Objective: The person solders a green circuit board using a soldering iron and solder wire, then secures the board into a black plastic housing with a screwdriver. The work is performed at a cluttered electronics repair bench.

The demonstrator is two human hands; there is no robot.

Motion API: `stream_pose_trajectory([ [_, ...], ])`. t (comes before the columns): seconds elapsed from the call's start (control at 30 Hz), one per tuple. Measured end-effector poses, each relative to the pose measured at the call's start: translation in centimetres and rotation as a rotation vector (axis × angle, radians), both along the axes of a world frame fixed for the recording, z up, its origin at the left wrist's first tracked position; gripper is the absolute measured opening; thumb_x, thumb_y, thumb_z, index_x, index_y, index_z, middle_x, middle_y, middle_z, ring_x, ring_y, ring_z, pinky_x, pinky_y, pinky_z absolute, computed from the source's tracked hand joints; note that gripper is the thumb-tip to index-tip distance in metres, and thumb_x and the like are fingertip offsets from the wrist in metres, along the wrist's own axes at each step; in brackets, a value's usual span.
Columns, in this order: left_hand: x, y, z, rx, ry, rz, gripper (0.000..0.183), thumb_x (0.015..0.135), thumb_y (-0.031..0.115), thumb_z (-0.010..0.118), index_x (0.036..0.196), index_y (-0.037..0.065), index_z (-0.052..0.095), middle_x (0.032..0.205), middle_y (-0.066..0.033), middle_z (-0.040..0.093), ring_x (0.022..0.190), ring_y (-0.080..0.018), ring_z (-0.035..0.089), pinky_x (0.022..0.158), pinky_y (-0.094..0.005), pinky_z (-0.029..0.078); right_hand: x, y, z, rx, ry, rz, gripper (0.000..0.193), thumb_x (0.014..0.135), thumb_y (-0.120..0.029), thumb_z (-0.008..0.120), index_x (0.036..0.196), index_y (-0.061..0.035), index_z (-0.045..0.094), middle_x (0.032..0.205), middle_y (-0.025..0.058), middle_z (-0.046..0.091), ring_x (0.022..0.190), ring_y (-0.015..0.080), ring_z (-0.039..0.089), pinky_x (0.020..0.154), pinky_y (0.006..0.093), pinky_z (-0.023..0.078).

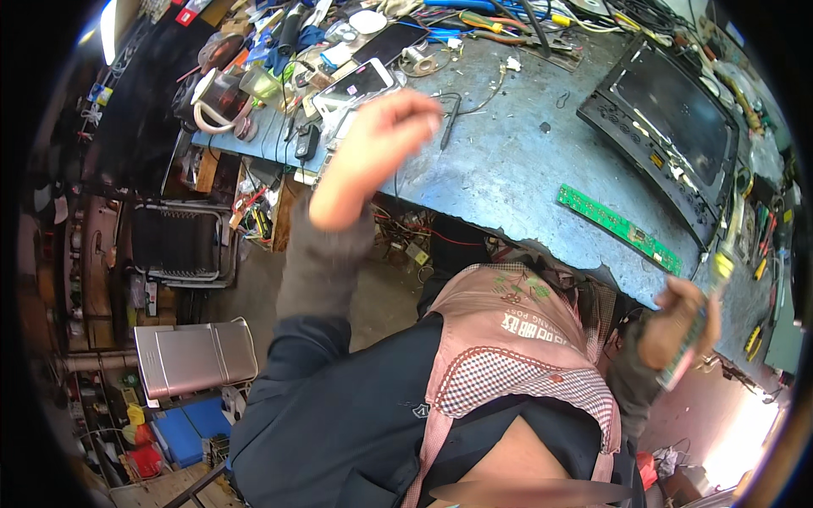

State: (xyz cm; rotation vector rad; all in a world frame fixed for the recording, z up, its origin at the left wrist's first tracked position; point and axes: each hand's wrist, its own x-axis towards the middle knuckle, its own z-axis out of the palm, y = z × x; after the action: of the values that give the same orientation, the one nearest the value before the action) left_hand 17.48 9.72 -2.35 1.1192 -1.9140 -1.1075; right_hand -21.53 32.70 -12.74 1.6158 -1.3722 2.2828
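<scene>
Over the bench's left side hovers my left hand (381,140), blurred, with loosely curled fingers and nothing seen in them. Just right of its fingertips lies a thin dark pen-shaped tool (450,124) with a cable. A white smartphone (366,83) rests behind that hand. At the bench's front right edge, my right hand (677,326) is closed round a narrow greenish and pale strip (677,368); blur hides its exact kind. A long green circuit board (618,227) lies flat near that hand, in front of a dark flat screen panel (673,110) with a black frame.
The worn blue bench (491,178) carries pliers (491,32), cables and small parts along its back. A white-handled jug (222,102) stands at its left end. Screwdriver-like tools line the right edge. A folding chair (182,245) and a pinkish metal case (196,357) are at left.
</scene>
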Motion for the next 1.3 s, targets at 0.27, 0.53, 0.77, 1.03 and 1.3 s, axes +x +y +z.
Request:
stream_pose_trajectory([
  [0.27,-1.9,-23.0,-3.8,-0.725,-0.702,0.237,0.027,0.093,0.018,0.065,0.106,0.001,0.081,0.105,-0.0274,0.078,0.105,-0.0452,0.075,0.094,-0.0542,0.059,3.3,-3.9,-3.2,0.058,0.185,0.062,0.035,0.102,0.007,0.07,0.134,-0.0054,0.064,0.095,0.0181,0.079,0.079,0.0243,0.077,0.063,0.0317,0.06],
  [0.53,-4.2,-25.6,-4.1,-0.355,-1.201,0.18,0.057,0.093,0.05,0.073,0.115,-0.001,0.081,0.124,-0.0295,0.076,0.119,-0.0425,0.072,0.103,-0.0487,0.058,3.1,-3.6,-3.1,0.132,0.155,0.016,0.037,0.097,0.005,0.078,0.131,-0.0062,0.066,0.089,0.0143,0.079,0.075,0.0246,0.077,0.067,0.0345,0.06],
  [0.77,-3.1,-23.9,-5.9,-0.442,-1.155,0.301,0.056,0.089,0.046,0.078,0.122,0.001,0.079,0.141,-0.0326,0.064,0.121,-0.0451,0.07,0.103,-0.0507,0.057,3.3,-3.6,-2.3,0.094,0.236,-0.017,0.04,0.095,0.006,0.08,0.13,-0.0067,0.066,0.086,0.0126,0.077,0.07,0.0264,0.074,0.063,0.0359,0.056],
  [1.03,-2.5,-21.2,-4.0,-0.534,-1.049,0.216,0.039,0.086,0.034,0.074,0.106,0.001,0.083,0.118,-0.0232,0.076,0.111,-0.0407,0.073,0.099,-0.0485,0.058,2.8,-3.6,-2.1,0.09,0.255,0.013,0.04,0.096,0.006,0.078,0.131,-0.0056,0.064,0.087,0.0132,0.077,0.071,0.0274,0.075,0.064,0.0367,0.057],
  [1.3,-5.1,-4.4,-1.6,-0.845,-0.685,-0.018,0.041,0.087,0.011,0.07,0.126,-0.004,0.072,0.135,-0.0186,0.071,0.116,-0.0385,0.073,0.1,-0.0428,0.058,3.1,-3.3,-2.2,0.133,0.242,0.011,0.042,0.097,0.004,0.078,0.134,-0.0069,0.061,0.089,0.0127,0.079,0.074,0.0272,0.076,0.067,0.0368,0.059],
])
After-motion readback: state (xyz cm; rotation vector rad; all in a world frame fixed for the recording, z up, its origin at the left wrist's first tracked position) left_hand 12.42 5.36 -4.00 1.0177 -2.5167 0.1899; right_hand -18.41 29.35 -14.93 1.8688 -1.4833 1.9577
